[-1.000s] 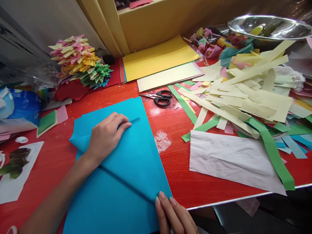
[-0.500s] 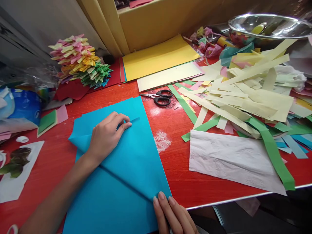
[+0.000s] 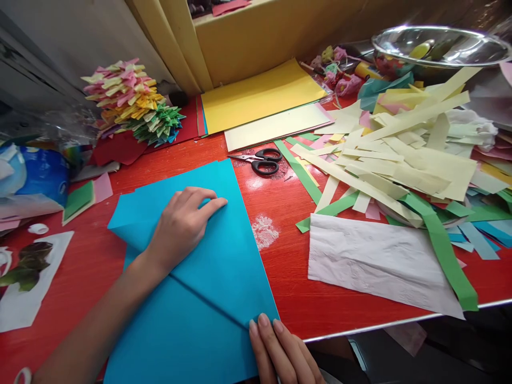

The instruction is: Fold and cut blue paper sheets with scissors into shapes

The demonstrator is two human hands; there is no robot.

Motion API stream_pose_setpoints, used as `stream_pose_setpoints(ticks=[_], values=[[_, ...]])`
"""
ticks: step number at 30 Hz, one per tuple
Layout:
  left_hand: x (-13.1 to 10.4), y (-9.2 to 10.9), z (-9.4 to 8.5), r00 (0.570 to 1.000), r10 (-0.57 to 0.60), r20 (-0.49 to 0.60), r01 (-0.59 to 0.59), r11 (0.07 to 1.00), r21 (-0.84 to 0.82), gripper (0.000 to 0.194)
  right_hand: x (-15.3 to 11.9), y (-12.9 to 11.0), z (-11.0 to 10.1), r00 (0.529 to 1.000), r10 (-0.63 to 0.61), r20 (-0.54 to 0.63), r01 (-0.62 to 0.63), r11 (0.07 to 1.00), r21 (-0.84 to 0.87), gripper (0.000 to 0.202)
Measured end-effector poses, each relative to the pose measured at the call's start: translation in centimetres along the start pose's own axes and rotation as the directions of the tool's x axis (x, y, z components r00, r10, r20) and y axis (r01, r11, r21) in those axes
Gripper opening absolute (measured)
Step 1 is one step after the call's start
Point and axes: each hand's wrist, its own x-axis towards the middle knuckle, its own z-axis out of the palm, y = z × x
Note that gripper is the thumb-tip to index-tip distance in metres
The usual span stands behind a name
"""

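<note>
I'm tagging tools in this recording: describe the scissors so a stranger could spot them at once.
On the red table, find the blue paper under the left hand. Just off the paper's far right corner lie the scissors, beside a green strip. Black looped handles and metal blades set them apart from the paper around them.

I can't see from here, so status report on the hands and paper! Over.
Left hand on the blue paper; right hand at its near right edge. Paper folded diagonally. Scissors by its far right corner.
</note>
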Motion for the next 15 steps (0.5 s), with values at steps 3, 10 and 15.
stream_pose_setpoints(ticks=[3, 10, 15], values=[[-0.2, 0.6, -0.1, 0.997, 0.075, 0.013, -0.075, 0.997, 0.023, 0.03, 0.0, 0.0, -0.1, 1.0, -0.002, 0.016, 0.002, 1.0, -0.002, 0.034], [-1.3, 5.9, -1.7, 0.987, 0.163, 0.008, -0.16, 0.96, 0.231, 0.035, 0.4, -0.3, 0.0, 0.998, 0.051, -0.031, -0.05, 0.998, 0.027, 0.032], [-3.3, 9.7, -2.2, 0.971, 0.238, 0.007, -0.238, 0.968, 0.075, 0.039, 0.8, -0.1, -0.9, 0.998, 0.016, 0.062, -0.019, 0.998, 0.056, 0.032]])
